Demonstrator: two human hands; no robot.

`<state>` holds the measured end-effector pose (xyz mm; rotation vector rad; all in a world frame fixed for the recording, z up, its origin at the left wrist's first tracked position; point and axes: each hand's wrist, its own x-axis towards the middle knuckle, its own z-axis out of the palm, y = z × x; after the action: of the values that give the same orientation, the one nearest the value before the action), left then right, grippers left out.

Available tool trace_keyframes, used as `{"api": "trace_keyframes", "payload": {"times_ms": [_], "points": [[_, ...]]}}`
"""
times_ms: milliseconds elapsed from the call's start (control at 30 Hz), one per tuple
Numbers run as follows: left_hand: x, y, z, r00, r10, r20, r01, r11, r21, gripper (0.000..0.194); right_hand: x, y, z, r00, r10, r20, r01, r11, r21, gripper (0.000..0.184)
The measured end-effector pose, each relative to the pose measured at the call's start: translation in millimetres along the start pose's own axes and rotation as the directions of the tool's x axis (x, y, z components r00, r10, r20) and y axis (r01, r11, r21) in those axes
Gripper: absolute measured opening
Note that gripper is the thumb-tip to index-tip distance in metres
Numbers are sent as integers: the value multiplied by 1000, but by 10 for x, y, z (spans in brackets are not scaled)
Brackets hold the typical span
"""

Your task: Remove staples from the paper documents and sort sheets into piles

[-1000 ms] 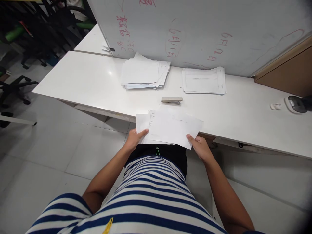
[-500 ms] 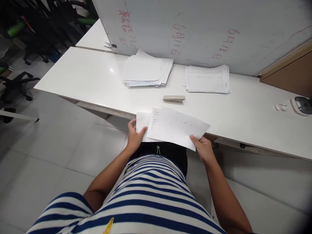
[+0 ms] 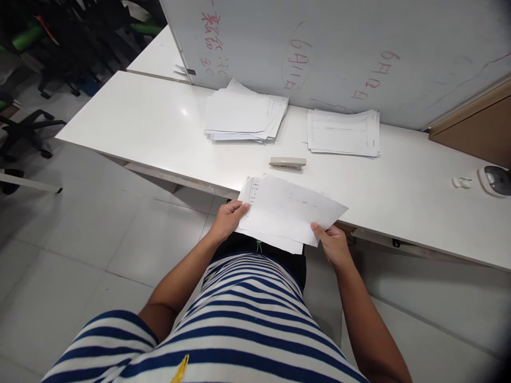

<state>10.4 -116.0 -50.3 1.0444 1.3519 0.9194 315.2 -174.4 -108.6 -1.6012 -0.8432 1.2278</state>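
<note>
Several overlapping sheets of paper (image 3: pixel 285 205) are held between my two hands, over the near edge of the desk. My left hand (image 3: pixel 229 217) pinches their left edge, thumb on top beside a column of printed marks. At the lower right, my right hand (image 3: pixel 333 242) grips the sheets with its thumb on top and the fingers underneath. One sheet pokes out below the others toward my waist. Just beyond the papers lies a beige stapler (image 3: pixel 288 163) on the desk, touched by neither hand.
On the white desk (image 3: pixel 151 127) sit a fanned paper stack (image 3: pixel 239 111) and a neater paper stack (image 3: pixel 343 130). A whiteboard (image 3: pixel 339 32) with red writing rises behind them. At the right are a small white object (image 3: pixel 462 182), a dark-topped container (image 3: pixel 495 180) and a brown panel (image 3: pixel 475 122).
My left hand has moved right, bringing its sheet in under the others, and now pinches the left edge of the bundle. My right hand keeps nearly the same hold.
</note>
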Motion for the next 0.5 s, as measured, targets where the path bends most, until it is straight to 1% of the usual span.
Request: {"api": "trace_keyframes", "payload": {"times_ms": [100,200,333,500], "points": [[38,-40,10,996,-70,-60,65,995,-79,38,-1,18,-7,1000,6,0,-6,999,-31,41],[83,-90,14,991,-103,-87,92,988,-121,42,9,48,-2,999,50,-4,-50,998,-34,46],[122,-140,29,990,-85,-109,73,991,-114,47,15,62,35,997,65,-39,-65,998,-3,46],[166,-144,81,990,-27,-136,12,993,-114,47,-29,26,107,989,50,-142,-40,997,72,43]]}}
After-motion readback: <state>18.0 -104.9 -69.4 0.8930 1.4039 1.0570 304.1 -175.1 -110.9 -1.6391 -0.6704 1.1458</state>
